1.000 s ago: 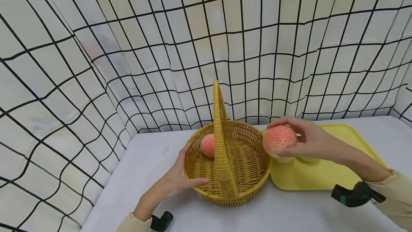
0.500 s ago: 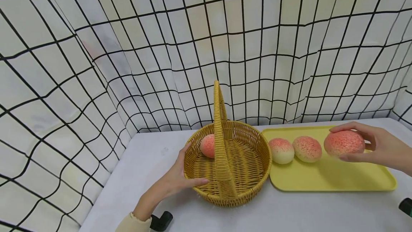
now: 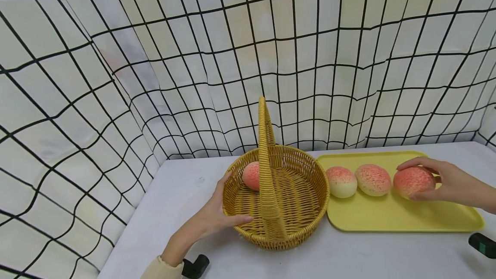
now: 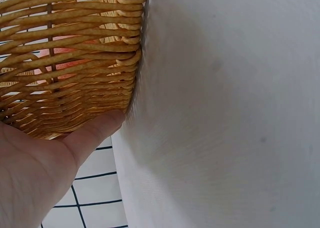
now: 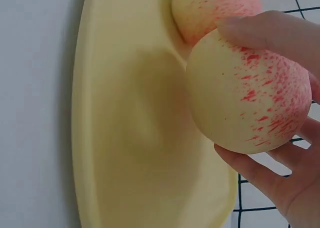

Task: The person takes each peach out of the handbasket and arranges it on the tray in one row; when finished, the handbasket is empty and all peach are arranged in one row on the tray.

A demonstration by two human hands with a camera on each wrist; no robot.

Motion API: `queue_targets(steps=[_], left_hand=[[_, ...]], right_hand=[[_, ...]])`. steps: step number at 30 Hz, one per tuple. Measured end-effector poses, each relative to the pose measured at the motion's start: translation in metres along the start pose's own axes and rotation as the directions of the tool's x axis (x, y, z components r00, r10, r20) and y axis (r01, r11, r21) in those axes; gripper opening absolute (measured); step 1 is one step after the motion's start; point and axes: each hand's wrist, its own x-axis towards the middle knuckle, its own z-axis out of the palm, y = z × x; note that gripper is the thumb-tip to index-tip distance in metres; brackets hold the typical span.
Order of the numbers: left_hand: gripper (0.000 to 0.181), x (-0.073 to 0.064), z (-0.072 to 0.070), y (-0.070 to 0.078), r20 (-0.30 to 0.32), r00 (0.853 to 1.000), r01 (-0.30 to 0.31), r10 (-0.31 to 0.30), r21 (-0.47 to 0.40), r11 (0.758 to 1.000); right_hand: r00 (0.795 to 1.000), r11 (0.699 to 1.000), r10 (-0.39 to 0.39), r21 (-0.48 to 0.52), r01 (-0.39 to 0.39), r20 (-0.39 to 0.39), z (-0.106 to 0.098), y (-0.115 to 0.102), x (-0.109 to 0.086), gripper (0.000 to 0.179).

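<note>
My right hand (image 3: 453, 184) grips a pink-speckled peach (image 3: 413, 182) at the right part of the yellow tray (image 3: 403, 218). In the right wrist view, thumb and fingers go round this peach (image 5: 250, 93), whose pale side faces the camera. Two more peaches lie on the tray, a pale one (image 3: 342, 182) by the basket and a redder one (image 3: 373, 180) between it and the held peach. My left hand (image 3: 211, 216) holds the wicker basket (image 3: 294, 236) at its left side, thumb over the rim. Inside, one peach (image 3: 251, 175) is partly hidden behind the handle.
The basket's tall handle (image 3: 267, 175) arches over its middle. Tray and basket stand side by side on a white table (image 3: 186, 184). Behind and to the left rise white walls with a black grid (image 3: 240, 55). A black wrist device (image 3: 195, 266) sits on my left wrist.
My right hand has carried the peach from near the basket's right rim to the tray's right part, then lowered it slightly. The left hand and basket have stayed in place.
</note>
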Motion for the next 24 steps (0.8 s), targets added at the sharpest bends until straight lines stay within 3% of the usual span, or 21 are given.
queue_targets(steps=[10,17,24], left_hand=[[0.127,-0.0025,-0.0012,-0.0023,0.009,1.0,-0.006,0.006,-0.003,1.0],[0.127,-0.0021,-0.0024,-0.0019,0.008,1.0,-0.01,0.01,0.011,1.0],[0.126,-0.0007,-0.001,-0.0009,0.008,1.0,-0.005,0.005,0.018,1.0]], right_hand=[[0.996,0.994,0.092,-0.058,-0.092,0.005,0.0083,-0.0078,0.0044,0.06],[1.0,0.996,0.017,-0.086,-0.018,-0.016,0.01,-0.005,0.0063,0.058],[1.0,0.998,0.005,-0.069,-0.005,0.002,0.0103,-0.0026,0.0054,0.06]])
